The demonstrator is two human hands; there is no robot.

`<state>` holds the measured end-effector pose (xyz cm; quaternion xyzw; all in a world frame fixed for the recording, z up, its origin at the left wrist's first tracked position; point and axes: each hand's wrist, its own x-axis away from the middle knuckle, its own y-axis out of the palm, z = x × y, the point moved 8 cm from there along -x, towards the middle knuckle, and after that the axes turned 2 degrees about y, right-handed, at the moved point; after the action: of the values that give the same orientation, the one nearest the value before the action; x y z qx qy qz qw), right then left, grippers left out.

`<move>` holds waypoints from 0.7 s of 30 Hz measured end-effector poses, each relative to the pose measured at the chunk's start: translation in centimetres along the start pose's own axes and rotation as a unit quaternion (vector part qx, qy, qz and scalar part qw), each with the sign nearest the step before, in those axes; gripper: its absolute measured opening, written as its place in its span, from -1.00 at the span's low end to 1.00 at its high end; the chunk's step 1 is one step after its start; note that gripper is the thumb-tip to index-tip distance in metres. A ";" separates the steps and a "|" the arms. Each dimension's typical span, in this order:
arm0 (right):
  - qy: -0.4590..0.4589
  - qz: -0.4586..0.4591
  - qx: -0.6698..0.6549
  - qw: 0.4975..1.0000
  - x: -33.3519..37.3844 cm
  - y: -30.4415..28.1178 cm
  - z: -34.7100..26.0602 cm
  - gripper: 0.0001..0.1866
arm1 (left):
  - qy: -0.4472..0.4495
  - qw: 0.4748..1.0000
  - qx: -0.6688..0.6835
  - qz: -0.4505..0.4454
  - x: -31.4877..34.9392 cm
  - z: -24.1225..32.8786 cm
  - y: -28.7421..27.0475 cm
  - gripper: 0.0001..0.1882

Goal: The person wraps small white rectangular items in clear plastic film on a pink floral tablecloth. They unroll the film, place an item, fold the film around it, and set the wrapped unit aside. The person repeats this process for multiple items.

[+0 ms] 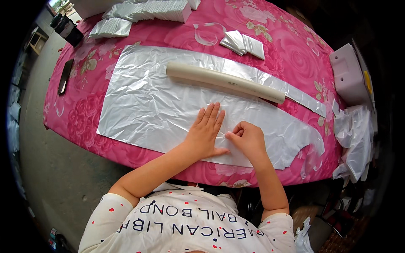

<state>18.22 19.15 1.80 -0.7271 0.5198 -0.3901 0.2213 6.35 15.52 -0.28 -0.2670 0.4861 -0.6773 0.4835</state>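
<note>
Both forearms come up from the near table edge onto the pink flowered tablecloth [84, 114], which carries everything else. Spread under the fingers is a big sheet of silvery foil [147, 105], wrinkled and lying flat. Beyond the fingertips a long cream tube [225, 81] rests across it, likely weighting the sheet so it stays put. Stacks of folded foil pieces [160, 9] sit far past the fingers, with a smaller pile [244, 43] nearer. The left hand [205, 133] lies palm down, fingers spread wide, pressing the foil still. The right hand [249, 139], just beside it, is curled, its thumb and forefinger pinched narrow on what seems to be a crease or edge of the foil, though that is hard to make out.
</note>
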 end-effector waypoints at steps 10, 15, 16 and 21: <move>-0.369 0.108 0.112 0.916 0.5 1.1 -7.4 -0.57 | -0.036 0.962 0.256 0.086 6.4 -2.2 -4.8 -0.16; -0.378 0.070 0.143 0.912 -1.4 6.0 -8.4 -0.31 | -0.169 0.833 0.514 -0.116 15.2 -3.2 -4.3 -0.57; -0.375 0.053 0.133 0.916 -0.9 7.0 -9.0 -0.29 | -0.220 0.772 0.578 -0.143 17.9 -3.7 -2.7 -0.63; -0.391 -0.069 0.070 0.915 4.2 14.2 -12.2 -0.25 | -0.478 0.604 0.634 -0.073 24.9 -5.4 0.7 -0.70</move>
<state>0.86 11.15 0.24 -0.8380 0.3121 -0.1248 0.4298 -7.55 -5.19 -5.69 -0.2139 -0.3865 -0.6244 0.6442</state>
